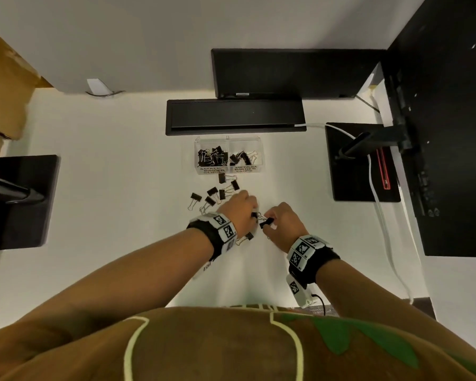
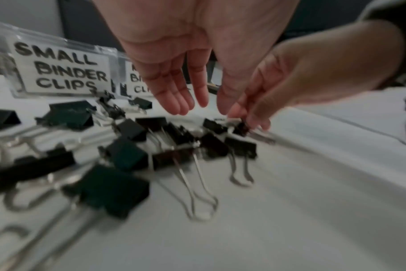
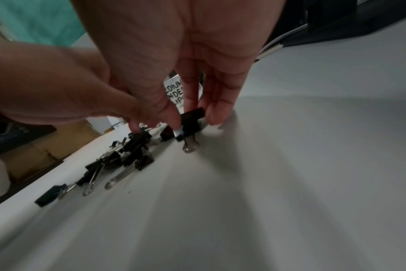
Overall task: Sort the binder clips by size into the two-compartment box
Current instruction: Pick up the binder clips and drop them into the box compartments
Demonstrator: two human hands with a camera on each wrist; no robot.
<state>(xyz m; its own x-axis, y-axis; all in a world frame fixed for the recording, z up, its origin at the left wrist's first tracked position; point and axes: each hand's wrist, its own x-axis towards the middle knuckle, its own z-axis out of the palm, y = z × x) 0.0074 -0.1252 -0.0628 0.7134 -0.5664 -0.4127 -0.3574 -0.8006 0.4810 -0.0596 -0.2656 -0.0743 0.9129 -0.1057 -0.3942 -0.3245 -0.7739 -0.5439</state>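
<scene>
A clear two-compartment box [image 1: 229,169] stands on the white desk; its left half is labelled small binder clips [image 2: 65,69] and its right half medium, and both hold black clips. Several loose black binder clips [image 1: 212,195] lie in front of it. My right hand [image 1: 270,225] pinches one black clip [image 3: 192,114] between thumb and fingers, just above the desk. My left hand [image 1: 238,209] hovers over the pile with straight, relaxed fingers [image 2: 181,102], its thumb close to a small clip [image 2: 214,124]. Another clip [image 1: 248,237] lies near my left wrist.
Behind the box is a long black bar [image 1: 235,116] with a monitor [image 1: 294,72] beyond it. Black monitor bases stand at the right [image 1: 363,174] and left [image 1: 25,199]. A white cable [image 1: 382,215] runs down the right side. A cardboard box [image 1: 3,86] is far left.
</scene>
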